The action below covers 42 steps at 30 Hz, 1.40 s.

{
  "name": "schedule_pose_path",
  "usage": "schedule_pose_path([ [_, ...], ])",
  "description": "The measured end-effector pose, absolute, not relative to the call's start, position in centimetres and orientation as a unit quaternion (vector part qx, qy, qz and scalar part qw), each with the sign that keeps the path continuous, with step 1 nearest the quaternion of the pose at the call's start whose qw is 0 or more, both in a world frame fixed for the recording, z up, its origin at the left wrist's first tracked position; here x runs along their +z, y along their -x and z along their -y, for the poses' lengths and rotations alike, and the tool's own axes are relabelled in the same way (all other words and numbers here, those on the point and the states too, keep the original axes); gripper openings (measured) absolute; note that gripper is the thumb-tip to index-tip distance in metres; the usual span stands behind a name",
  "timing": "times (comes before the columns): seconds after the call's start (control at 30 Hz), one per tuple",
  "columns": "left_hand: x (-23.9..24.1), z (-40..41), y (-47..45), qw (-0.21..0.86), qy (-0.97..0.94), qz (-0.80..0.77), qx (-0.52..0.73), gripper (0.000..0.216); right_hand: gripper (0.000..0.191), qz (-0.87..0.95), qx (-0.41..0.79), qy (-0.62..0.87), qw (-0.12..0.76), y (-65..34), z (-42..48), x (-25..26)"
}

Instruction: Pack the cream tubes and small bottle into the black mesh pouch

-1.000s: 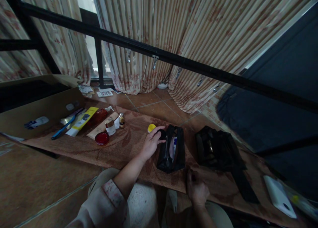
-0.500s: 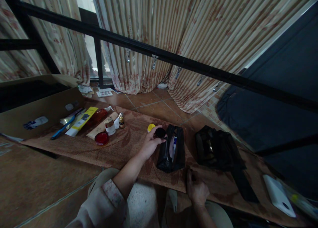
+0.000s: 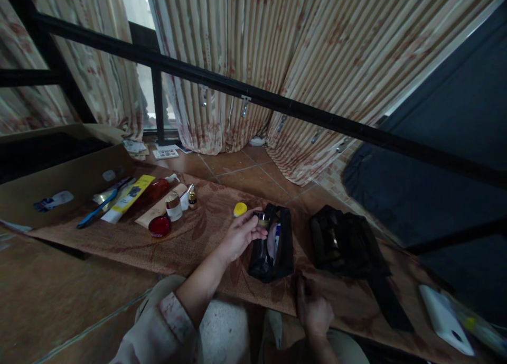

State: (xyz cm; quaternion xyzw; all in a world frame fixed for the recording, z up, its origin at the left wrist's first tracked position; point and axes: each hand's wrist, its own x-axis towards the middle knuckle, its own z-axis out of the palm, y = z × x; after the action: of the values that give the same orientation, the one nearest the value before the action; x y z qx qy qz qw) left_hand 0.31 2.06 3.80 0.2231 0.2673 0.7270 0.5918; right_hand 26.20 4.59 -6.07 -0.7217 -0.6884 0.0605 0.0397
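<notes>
My left hand point(image 3: 241, 234) grips a small cosmetic jar point(image 3: 262, 220) with a dark, shiny lid, between thumb and fingers. The jar is tilted, over the left rim of an open black pouch point(image 3: 255, 263). Inside that pouch, a white and blue item point(image 3: 277, 236) shows through the gap. My right hand point(image 3: 315, 308) rests curled at the table's front edge, just right of the pouch. Shadow hides its fingertips and anything in them. A yellow-lidded container point(image 3: 240, 209) stands behind my left hand.
At left lie a red jar point(image 3: 160, 226), a white jar point(image 3: 173, 206), a small gold bottle point(image 3: 192, 199), a yellow tube point(image 3: 132, 195) and a blue toothbrush point(image 3: 97, 210), beside a cardboard box point(image 3: 79, 179). Rightward are another black pouch point(image 3: 348, 240) and a white case point(image 3: 446, 319). A dark rail point(image 3: 257, 97) crosses behind.
My left hand has turned the jar, so its side shows now instead of the top of its lid. It has moved slightly right and down towards the pouch. My right hand stays put.
</notes>
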Motion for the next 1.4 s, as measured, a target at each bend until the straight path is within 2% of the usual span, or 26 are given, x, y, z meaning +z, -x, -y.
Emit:
schedule_pose_path([
  [0.53,4.2,-1.9,0.2,0.647,-0.198,-0.197,0.709,0.038,0.049,0.69,0.064,0.72,0.04,-26.3,-4.6,-6.0],
  [1.23,4.6,-1.7,0.2,0.643,-0.161,-0.184,0.726,0.027,0.053,0.695,0.066,0.715,0.039,-26.4,-4.5,-6.0],
  [1.4,4.4,-1.7,0.4,0.648,-0.157,-0.174,0.724,0.027,0.046,0.692,0.057,0.719,0.036,-26.3,-4.7,-6.2],
])
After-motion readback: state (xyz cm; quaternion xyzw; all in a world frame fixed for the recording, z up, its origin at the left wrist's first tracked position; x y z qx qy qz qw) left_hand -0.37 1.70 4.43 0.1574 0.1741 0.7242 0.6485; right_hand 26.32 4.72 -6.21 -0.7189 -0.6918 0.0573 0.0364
